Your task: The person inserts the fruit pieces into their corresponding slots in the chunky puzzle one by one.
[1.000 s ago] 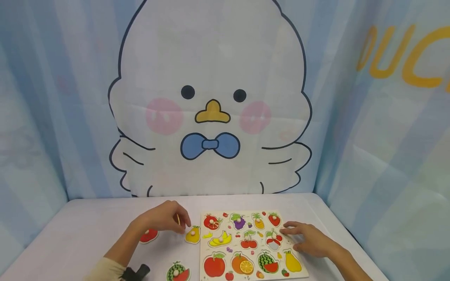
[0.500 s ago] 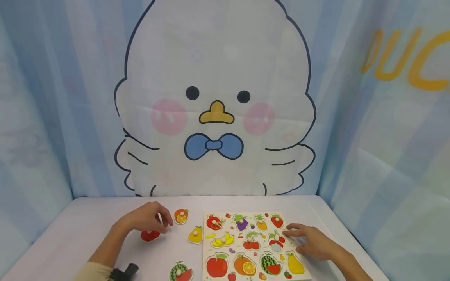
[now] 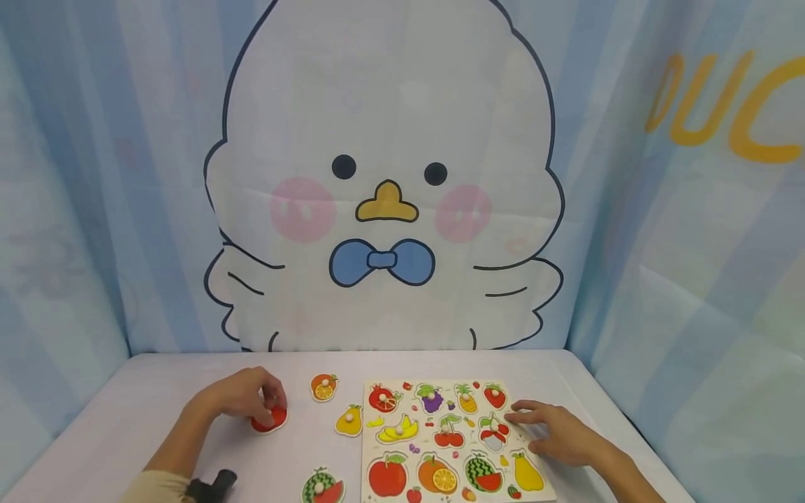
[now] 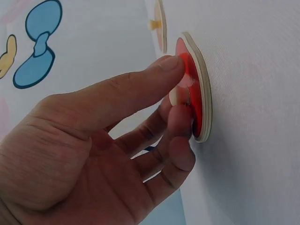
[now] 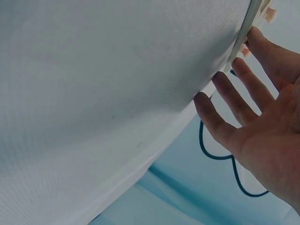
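At the left of the table in the head view, my left hand (image 3: 251, 392) is over a red puzzle piece (image 3: 270, 420) that looks like an apple. The left wrist view shows thumb and fingers pinching around the pale knob (image 4: 176, 96) on the red wooden piece (image 4: 198, 101), thumb tip against its face. My right hand (image 3: 556, 429) lies with fingers extended at the right edge of the fruit puzzle board (image 3: 462, 447). Seen from the right wrist, its fingertips (image 5: 253, 33) are at the board's edge, and it holds nothing.
An orange piece (image 3: 324, 388), a pear piece (image 3: 349, 420) and a watermelon piece (image 3: 322, 487) lie between my left hand and the board. Several knobbed pieces sit in the board's upper rows. A curtain with a printed duck (image 3: 383, 105) hangs behind the white table (image 3: 163, 391).
My left hand has let go of the orange piece, which now lies on the table, and has moved left and down to the red piece. The right hand stays at the board.
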The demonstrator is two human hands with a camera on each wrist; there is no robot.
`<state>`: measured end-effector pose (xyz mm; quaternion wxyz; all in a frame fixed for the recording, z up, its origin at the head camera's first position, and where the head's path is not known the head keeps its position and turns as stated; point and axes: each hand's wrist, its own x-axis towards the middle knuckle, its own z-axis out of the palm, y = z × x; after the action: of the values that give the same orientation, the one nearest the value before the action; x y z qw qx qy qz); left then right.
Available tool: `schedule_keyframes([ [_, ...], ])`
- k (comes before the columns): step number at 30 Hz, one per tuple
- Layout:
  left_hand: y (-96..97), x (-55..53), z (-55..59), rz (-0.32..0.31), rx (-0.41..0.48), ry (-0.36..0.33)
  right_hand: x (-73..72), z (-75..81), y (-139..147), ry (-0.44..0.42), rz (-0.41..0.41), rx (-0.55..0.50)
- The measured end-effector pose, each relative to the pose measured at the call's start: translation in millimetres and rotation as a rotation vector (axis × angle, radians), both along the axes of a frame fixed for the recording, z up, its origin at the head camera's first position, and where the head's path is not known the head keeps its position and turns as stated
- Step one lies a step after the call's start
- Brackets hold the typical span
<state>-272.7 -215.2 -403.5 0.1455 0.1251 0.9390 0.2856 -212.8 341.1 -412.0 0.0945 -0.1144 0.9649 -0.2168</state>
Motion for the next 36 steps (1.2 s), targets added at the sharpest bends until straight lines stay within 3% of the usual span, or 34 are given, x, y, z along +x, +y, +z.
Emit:
schedule_keyframes([
  [16, -8.5, -0.1, 0.7, 0.062, 0.033, -0.054, 0.1, 1.0, 2, 0.019, 0.055, 0.005],
  [23, -8.0, 0.3, 3.0, 0.086, 0.039, -0.079, 0.4, 0.7, 0, 0.01, 0.029, -0.006],
  [36, 3.2, 2.3, 0.9, 0.064, 0.118, -0.082, 1.6, 1.6, 0, 0.008, 0.02, -0.004],
])
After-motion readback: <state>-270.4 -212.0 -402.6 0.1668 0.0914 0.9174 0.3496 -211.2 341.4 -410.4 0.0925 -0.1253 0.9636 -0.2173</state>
